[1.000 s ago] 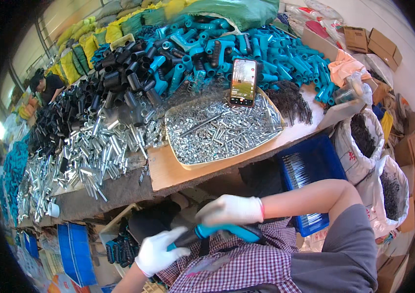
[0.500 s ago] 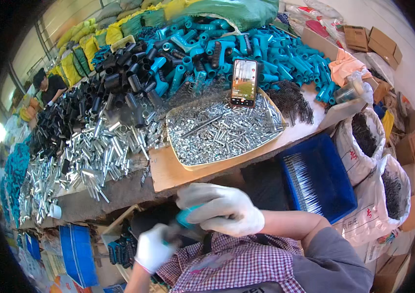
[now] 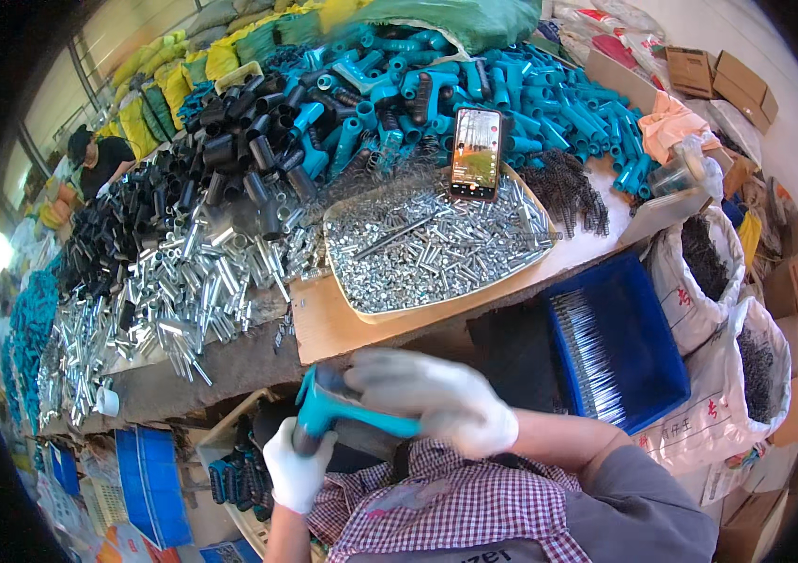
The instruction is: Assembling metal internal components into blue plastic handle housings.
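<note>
In front of my apron I have a teal plastic tool housing [image 3: 335, 405], T-shaped with a dark grip. My left hand [image 3: 296, 469], in a white glove, is wrapped round its dark grip. Also gloved in white, my right hand [image 3: 437, 394] is over the housing's other arm, smeared by motion, with its fingers stretched out. Whether it touches the housing I cannot tell. Beyond my hands, a cream tray [image 3: 390, 317] of small metal pins and bushings sits on the bench. A phone [image 3: 476, 155] with a lit screen stands at the tray's far edge.
Teal housings [image 3: 530, 103], black sleeves [image 3: 230, 155] and metal tubes [image 3: 183, 300] are heaped across the bench. At right stand a blue bin [image 3: 643, 347] of metal rods and white sacks [image 3: 699, 413] of dark springs. A crate [image 3: 221, 441] sits low left; another person [image 3: 103, 164] is far left.
My right hand has shifted slightly right, off the housing's end, and its fingers have straightened. The housing has swung so its T shape shows; my left hand holds its grip.
</note>
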A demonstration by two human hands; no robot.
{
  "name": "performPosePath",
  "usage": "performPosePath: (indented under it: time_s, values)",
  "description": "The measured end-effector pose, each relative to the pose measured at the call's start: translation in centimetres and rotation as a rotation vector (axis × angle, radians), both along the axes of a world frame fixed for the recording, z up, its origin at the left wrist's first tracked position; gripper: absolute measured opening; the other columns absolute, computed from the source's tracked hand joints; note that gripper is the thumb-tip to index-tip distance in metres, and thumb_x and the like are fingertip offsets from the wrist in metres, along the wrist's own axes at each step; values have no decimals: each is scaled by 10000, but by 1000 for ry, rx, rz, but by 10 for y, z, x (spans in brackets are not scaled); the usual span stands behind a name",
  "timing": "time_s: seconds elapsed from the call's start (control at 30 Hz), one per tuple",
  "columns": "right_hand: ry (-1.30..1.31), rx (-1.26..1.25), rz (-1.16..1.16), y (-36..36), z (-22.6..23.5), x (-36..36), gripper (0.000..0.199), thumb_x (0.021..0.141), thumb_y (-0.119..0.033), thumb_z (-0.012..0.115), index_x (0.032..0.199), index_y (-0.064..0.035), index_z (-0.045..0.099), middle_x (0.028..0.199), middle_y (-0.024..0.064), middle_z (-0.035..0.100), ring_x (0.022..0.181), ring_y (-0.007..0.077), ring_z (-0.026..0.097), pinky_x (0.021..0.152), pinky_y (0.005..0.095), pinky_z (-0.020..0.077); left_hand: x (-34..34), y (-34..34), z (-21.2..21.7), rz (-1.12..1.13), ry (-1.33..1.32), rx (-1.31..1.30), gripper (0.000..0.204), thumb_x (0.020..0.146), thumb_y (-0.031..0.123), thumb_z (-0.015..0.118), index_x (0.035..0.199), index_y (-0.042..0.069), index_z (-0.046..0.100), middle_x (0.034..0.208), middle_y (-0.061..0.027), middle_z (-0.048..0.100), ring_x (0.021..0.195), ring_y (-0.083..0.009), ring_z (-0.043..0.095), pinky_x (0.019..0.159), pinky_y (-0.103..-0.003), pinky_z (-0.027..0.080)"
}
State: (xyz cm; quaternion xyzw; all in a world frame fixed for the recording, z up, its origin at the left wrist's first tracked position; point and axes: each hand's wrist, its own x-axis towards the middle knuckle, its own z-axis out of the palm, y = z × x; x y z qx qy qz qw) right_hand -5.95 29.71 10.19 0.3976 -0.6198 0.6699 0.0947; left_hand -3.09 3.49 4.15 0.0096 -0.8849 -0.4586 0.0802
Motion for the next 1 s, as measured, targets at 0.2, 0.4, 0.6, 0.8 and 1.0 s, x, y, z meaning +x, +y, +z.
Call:
performPosePath:
  time_s: [0.2, 0.4, 0.6, 0.8, 1.0]
  values:
    - [-206, 53, -45, 25, -9, -18, 445, 995, -340, 492, 1159, 39, 656, 1352, 246, 569, 1332, 421, 478, 1118, 504, 350, 13, -2, 7, -573, 200, -368, 318, 578, 86, 771, 884, 65, 688, 803, -152, 676, 710, -338, 678, 680, -399, 561]
    - [271, 522, 283, 12, 22, -22, 376, 963, -319, 527, 1068, -5, 705, 1299, 202, 612, 1290, 459, 494, 1117, 535, 346, 19, 5, -10, -597, 54, -412, 226, 715, 164, 782, 919, 95, 715, 821, -151, 686, 775, -350, 680, 671, -383, 559]
    - [392, 52, 18, -5, 12, -4, 229, 898, -224, 645, 967, -17, 714, 1097, 155, 624, 987, 363, 610, 881, 459, 489, 0, 9, -5, -267, -80, -93, 210, 723, 69, 793, 887, 13, 674, 761, -152, 682, 655, -233, 687, 618, -335, 533]
    - [7, 456, -257, 30, -2, -22, 155, 868, -167, 638, 944, -59, 721, 870, 133, 703, 824, 317, 694, 729, 403, 554, 9, 7, 29, -558, 76, -753, 309, 637, 173, 753, 926, 95, 677, 763, -106, 660, 712, -323, 676, 616, -404, 534]
    - [417, 790, -673, 92, 15, -84, 202, 863, -262, 661, 967, -103, 731, 1044, 102, 665, 1020, 305, 642, 886, 442, 517, 5, -4, 37, -601, 174, -706, 357, 617, 159, 749, 953, 139, 629, 716, -55, 589, 671, -251, 648, 572, -379, 508]
